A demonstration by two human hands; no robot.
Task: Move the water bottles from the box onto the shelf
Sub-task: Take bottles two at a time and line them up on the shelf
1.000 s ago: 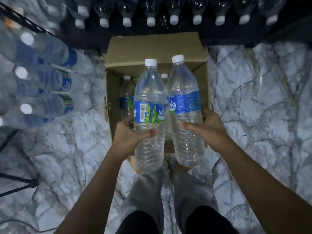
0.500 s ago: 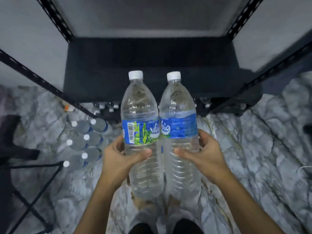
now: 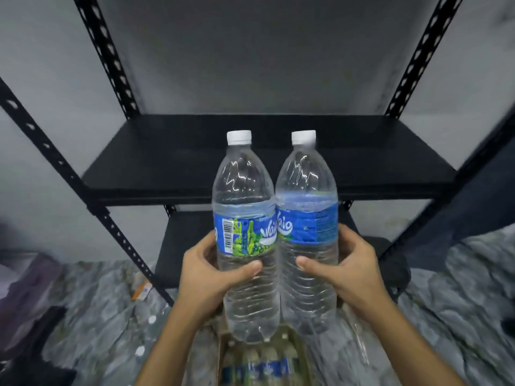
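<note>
Two water bottles are mid-carry, by my reading: lifted out of the box and not yet on the shelf. The left hand (image 3: 204, 274) has its fingers (image 3: 204, 245) curled round the left water bottle (image 3: 246, 238) just under the label, thumb across the front. The right water bottle (image 3: 306, 232) stands beside it, touching it at the labels, and the right hand (image 3: 355, 267) is clamped on it in the same way. Both bottles lie between the two sets of fingers, each with its long axis close to vertical, white cap up and base down. The black shelf (image 3: 167, 168) is beyond and above the fingers, and the bottle bases hang lower than its front edge. The cardboard box (image 3: 223, 355), blurred, sits below the fingers with more bottles inside. The next move likely calls for raising both bottles until their bases clear that edge, pushing forward, setting them down upright, then loosening both grips.
</note>
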